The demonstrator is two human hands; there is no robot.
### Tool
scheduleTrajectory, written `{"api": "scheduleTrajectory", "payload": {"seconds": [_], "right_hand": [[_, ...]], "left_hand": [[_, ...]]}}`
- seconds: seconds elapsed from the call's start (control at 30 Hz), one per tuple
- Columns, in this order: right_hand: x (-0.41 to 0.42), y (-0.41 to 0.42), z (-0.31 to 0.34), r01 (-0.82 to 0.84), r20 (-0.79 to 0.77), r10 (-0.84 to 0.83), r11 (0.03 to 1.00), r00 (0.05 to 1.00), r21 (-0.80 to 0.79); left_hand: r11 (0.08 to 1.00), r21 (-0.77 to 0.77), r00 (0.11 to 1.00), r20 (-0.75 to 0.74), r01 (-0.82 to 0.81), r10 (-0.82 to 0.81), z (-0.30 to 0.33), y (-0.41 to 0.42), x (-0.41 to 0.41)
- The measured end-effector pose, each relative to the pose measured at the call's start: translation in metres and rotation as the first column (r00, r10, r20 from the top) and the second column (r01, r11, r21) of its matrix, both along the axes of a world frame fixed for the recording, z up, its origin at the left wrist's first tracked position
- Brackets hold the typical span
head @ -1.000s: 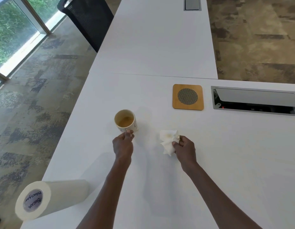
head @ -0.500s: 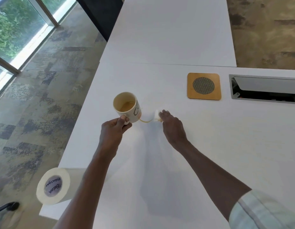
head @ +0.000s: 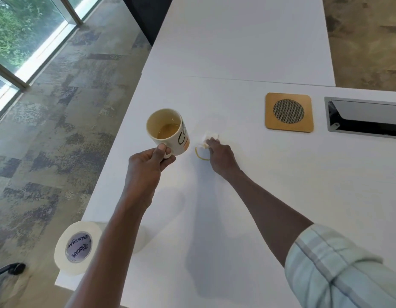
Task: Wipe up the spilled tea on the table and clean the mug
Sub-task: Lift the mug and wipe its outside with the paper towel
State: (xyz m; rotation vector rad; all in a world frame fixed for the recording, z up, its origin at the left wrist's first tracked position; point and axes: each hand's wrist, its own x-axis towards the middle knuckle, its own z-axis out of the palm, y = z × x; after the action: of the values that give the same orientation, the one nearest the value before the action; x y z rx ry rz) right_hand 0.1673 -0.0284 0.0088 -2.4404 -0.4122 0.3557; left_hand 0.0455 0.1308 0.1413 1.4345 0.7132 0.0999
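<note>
— Where does the single view sit?
— On the person's head, facing forward and steeply down over the white bench (head: 259, 207).
— How close?
— Near enough that both forearms reach in from the bottom edge. Beyond the wooden coaster (head: 289, 112) the bench runs away to the top edge; left of the bench, carpet and a window show.

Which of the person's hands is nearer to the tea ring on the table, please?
Right. The right hand presses a tissue at the tea ring, touching its edge. The left hand holds the mug up, off to the ring's left.
</note>
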Motion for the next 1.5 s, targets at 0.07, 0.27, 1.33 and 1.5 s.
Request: {"api": "scheduleTrajectory", "payload": {"seconds": [0.07,0.27,1.33,1.5], "right_hand": [[0.011,0.014,0.003,-0.073,-0.007,0.072,0.996,0.997,-0.057],[0.011,0.021,0.007,-0.308,0.072,0.335,0.918,0.940,-0.248],[-0.049,0.031,-0.018,-0.521,0.175,0.547,0.835,0.818,-0.175],[-0.059,-0.017,-0.021,-0.551,0.162,0.579,0.814,0.799,-0.185]], "left_hand": [[1.000,0.011,1.000,-0.006,0.004,-0.004,-0.001,0.002,-0.003],[0.999,0.041,0.999,-0.043,0.014,-0.012,-0.004,0.003,-0.013],[0.998,0.032,0.999,-0.012,0.045,-0.045,-0.005,-0.001,-0.017],[0.998,0.036,0.999,-0.024,0.050,-0.049,-0.003,-0.002,-0.013]]}}
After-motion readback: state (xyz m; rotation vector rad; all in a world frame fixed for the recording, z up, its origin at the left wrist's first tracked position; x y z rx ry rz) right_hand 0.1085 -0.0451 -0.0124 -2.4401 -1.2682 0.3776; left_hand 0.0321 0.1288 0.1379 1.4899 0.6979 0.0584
